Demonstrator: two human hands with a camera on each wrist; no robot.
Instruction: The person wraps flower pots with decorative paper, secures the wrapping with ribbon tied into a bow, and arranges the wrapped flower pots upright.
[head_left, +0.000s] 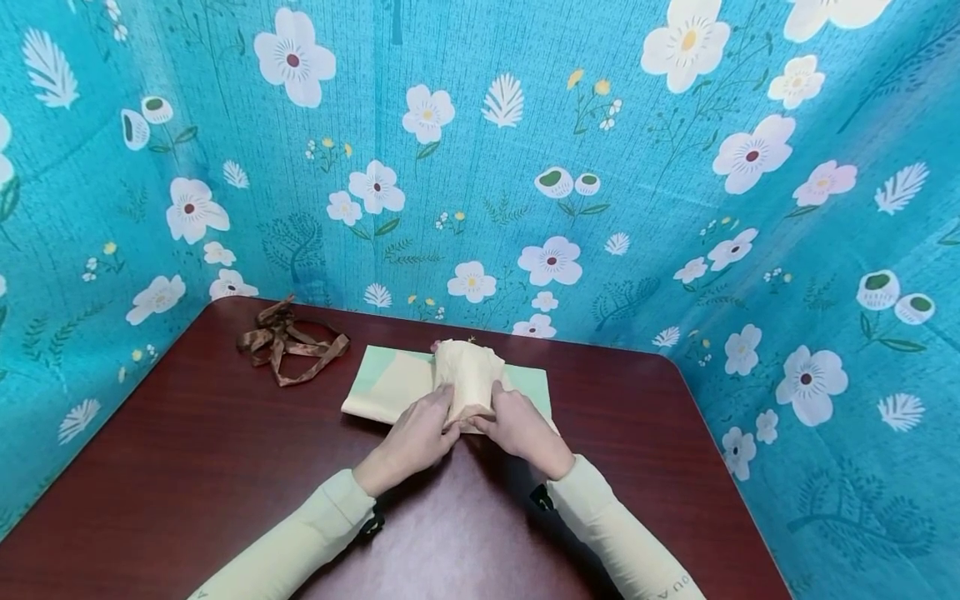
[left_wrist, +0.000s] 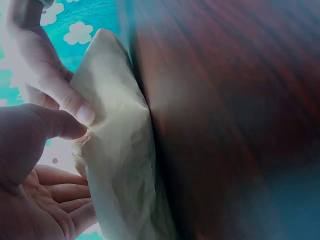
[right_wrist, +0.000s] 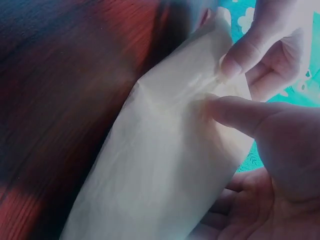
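A cream paper bundle (head_left: pixel 471 375) lies near the far edge of the desk (head_left: pixel 225 467), upon a flat green-and-cream paper sheet (head_left: pixel 531 383). The left hand (head_left: pixel 417 429) and the right hand (head_left: pixel 520 425) are both at its near end; each grip is clamped on the paper, with the thumb pressing on the outer face and the fingers behind it. The wrapper shows many creases, so I judge it light, soft and easy to tear, not very slippery; it is best to hold it at the folded near edge, with little force, because the content is hidden and may be delicate. At the far end small pinkish bits (head_left: pixel 435 346) show, too small to name. Counting, I find one bundle, two hands and one heap of brown ribbon (head_left: pixel 277 327); how many ribbon pieces or paper layers there are, I cannot tell.
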